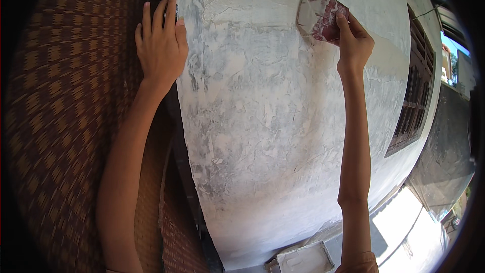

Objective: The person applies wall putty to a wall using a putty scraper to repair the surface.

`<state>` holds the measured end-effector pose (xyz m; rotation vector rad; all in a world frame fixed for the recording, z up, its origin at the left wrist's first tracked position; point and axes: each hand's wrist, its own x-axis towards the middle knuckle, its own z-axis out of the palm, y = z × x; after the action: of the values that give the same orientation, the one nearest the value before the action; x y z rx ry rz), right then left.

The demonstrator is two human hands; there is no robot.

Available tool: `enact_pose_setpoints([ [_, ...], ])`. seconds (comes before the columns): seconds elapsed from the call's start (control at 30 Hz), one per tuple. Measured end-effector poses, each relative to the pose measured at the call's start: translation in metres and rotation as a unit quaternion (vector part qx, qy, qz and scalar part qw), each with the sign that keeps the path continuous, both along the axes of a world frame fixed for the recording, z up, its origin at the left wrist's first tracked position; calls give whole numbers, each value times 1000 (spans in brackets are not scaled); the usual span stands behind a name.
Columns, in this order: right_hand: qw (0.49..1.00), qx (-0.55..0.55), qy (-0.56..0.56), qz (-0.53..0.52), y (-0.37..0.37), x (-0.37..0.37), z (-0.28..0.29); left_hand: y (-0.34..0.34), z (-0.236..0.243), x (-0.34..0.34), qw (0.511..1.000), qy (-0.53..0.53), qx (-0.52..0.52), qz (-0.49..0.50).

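Note:
My left hand (pixel 162 45) is raised, its fingers stretched out and resting at the left edge of the white wall (pixel 257 111). My right hand (pixel 356 48) grips a flat, many-sided plaster spreader (pixel 319 17), reddish-brown and smeared with whitish plaster. Thumb on top, the fingers hold its right side, and the spreader lies close against the upper wall. To its left runs a smooth cream band of plaster (pixel 242 7). Below that, the wall surface is patchy grey and white with rough ridges.
A woven brown-and-tan panel (pixel 65 101) stands along the left, with a dark gap between it and the wall. A dark wooden lattice window (pixel 417 83) is set into the wall at right. Low at the wall's foot sits a tray (pixel 303 247) of pale plaster.

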<state>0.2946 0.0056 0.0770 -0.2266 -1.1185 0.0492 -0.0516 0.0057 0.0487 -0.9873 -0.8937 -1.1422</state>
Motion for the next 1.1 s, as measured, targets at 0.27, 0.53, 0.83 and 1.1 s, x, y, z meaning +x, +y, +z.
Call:
enact_pose_setpoints([
  [0.27, 997, -12, -70, -10, -6, -74, 30, -2, 1, -3, 1000, 12, -1, 20],
  [0.53, 995, -54, 81, -19, -10, 0, 27, 0, -2, 4, 1000, 3, -11, -8],
  [0.83, 996, -16, -82, 18, 0, -97, 23, -4, -2, -1, 1000, 7, -2, 18],
  [1.1, 999, -16, -3, 45, -5, -20, 17, 0, -2, 8, 1000, -2, 3, -4],
])
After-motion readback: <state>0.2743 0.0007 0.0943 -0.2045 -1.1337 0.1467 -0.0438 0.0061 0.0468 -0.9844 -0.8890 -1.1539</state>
